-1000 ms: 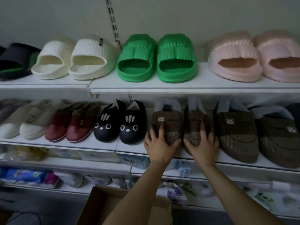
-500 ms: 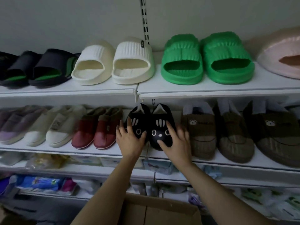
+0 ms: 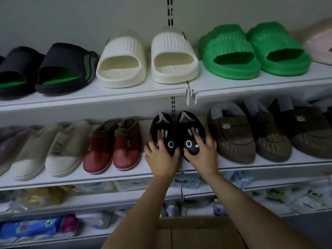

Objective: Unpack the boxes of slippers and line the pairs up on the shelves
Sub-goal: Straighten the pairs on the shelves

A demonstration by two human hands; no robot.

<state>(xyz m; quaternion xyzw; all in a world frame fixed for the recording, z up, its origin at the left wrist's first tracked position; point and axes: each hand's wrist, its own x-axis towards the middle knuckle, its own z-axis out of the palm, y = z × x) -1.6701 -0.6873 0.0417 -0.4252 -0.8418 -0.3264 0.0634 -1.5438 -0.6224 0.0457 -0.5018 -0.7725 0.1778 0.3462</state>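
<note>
Top shelf, left to right: black slides, cream slides, green slides, a pink one cut off at frame edge. Middle shelf: beige slippers at left, red slippers, cat slippers, brown bear slippers running off to the right. Lower shelves hold packaged goods, blurred. Cardboard box at bottom centre, partly behind the forearms. Cat slippers sit side by side, touching, toes toward camera, near the shelf's front edge, between red and brown pairs. Left hand lies over the left cat slipper's toe, fingers spread and curved round it, a light grip. Right hand likewise cups the right cat slipper's toe, thumb on its inner side.
</note>
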